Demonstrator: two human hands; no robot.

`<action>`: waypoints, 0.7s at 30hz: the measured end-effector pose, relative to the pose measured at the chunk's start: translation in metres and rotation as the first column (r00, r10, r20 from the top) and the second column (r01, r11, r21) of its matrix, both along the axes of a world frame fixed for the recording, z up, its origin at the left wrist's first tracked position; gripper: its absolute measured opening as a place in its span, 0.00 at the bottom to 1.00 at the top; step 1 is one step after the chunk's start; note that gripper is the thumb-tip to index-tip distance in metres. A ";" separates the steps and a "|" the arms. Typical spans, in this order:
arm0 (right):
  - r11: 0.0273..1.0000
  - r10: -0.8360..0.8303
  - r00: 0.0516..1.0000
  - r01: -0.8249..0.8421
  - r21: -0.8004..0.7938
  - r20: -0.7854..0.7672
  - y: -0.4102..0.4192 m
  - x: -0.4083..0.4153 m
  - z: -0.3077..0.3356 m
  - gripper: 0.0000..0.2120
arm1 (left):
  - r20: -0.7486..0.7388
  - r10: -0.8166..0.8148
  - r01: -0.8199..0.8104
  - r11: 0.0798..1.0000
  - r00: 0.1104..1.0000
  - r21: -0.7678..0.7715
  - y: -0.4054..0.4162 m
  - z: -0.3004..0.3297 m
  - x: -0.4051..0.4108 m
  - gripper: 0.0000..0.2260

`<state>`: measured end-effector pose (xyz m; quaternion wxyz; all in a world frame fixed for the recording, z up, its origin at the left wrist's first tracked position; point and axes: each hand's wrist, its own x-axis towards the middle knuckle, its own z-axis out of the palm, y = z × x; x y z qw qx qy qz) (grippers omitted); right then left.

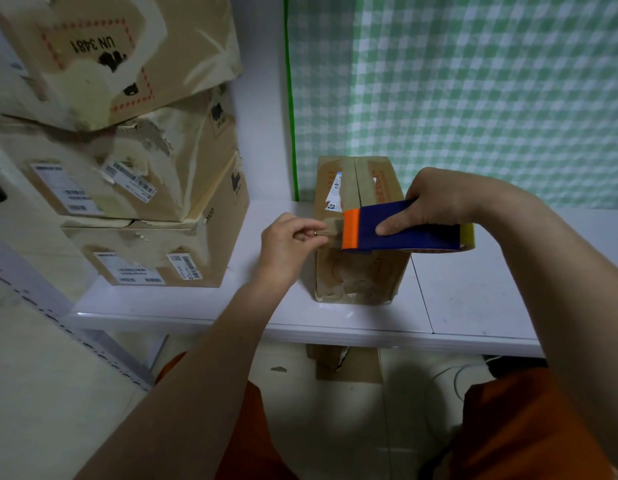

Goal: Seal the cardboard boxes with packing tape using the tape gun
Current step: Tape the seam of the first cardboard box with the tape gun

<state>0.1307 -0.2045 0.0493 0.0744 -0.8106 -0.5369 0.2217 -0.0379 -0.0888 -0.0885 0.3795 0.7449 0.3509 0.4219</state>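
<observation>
A stack of worn boxes [127,188] is left untouched at the far left of the white tabletop [473,299]. The tape's free end [331,226] is pinched by the left hand [290,237], its grip closed on it, just left of the small cardboard box [361,271]. The box's seam is seen running away from the body. Across it, the tape gun [401,230] is clamped by the right hand [435,206], orange blade leftward, forearm angled in from the right.
</observation>
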 end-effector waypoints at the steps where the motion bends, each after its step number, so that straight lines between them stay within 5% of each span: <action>1: 1.000 -0.003 1.000 0.003 0.001 -0.003 0.000 0.000 0.000 0.19 | -0.013 -0.020 0.020 0.999 1.000 -0.033 -0.001 -0.003 0.000 0.12; 12: 1.000 -0.005 1.000 0.005 0.001 0.016 0.000 0.002 -0.004 0.18 | -0.186 0.003 0.020 0.993 0.983 0.120 -0.018 -0.006 0.002 0.23; 21: 1.000 0.008 1.000 -0.008 0.022 0.025 -0.001 0.005 -0.008 0.18 | -0.128 0.076 -0.030 0.944 0.989 0.329 -0.016 -0.011 0.000 0.14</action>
